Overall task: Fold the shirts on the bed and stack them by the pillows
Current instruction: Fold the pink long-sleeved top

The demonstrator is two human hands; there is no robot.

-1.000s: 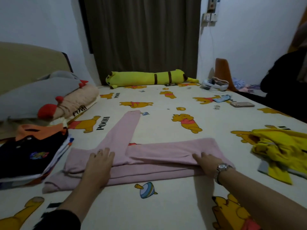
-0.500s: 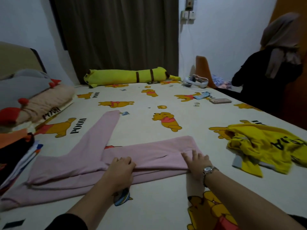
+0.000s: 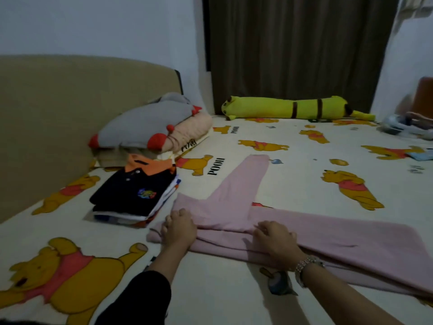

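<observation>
A pink long-sleeved shirt (image 3: pixel 339 240) lies half folded across the bed, one sleeve (image 3: pixel 243 181) stretching away toward the far side. My left hand (image 3: pixel 179 227) grips the shirt's left end with curled fingers. My right hand (image 3: pixel 276 238), a watch on its wrist, pinches the shirt's near folded edge around its middle. A stack of folded shirts (image 3: pixel 136 198), topped by a black polo with an orange collar, sits just left of the pink shirt, in front of the pillows (image 3: pixel 154 127).
The bed (image 3: pixel 210 289) has a cream bear-print sheet. A beige headboard (image 3: pixel 58 118) runs along the left. A long yellow plush bolster (image 3: pixel 293 107) lies at the far edge by the dark curtain. Small blurred items sit at the far right.
My view swung left, so the yellow shirt and the other person left the frame. Both hands shifted leftward along the pink shirt: the left to its end, the right to its middle.
</observation>
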